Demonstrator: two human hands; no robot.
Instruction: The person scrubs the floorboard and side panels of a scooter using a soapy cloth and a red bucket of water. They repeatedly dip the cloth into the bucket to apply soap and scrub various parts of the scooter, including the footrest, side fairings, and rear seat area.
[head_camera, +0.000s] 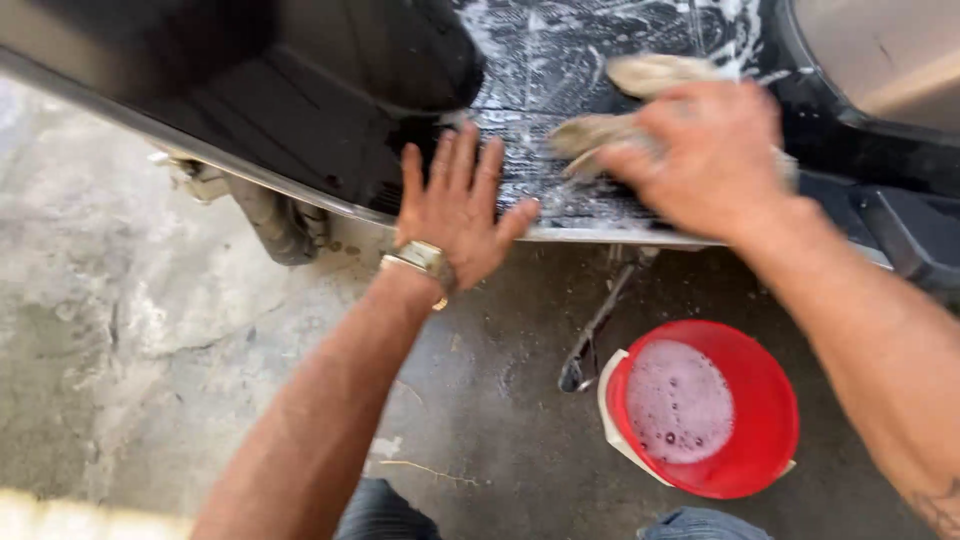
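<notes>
My left hand (455, 205) lies flat with its fingers spread on the edge of a black scooter footboard (560, 90) that is covered in white soap foam. A metal watch sits on that wrist. My right hand (700, 150) is closed on a grey-beige wet cloth (640, 75) and presses it onto the soapy footboard. The hand is blurred by motion. Part of the cloth is hidden under the fingers.
A red bucket (760, 400) of soapy water stands on the wet concrete floor (140, 330) below the right arm. The scooter's side stand (598, 320) reaches down to the floor beside it. Black body panels (300, 90) lie left, and a dark panel (915, 235) right.
</notes>
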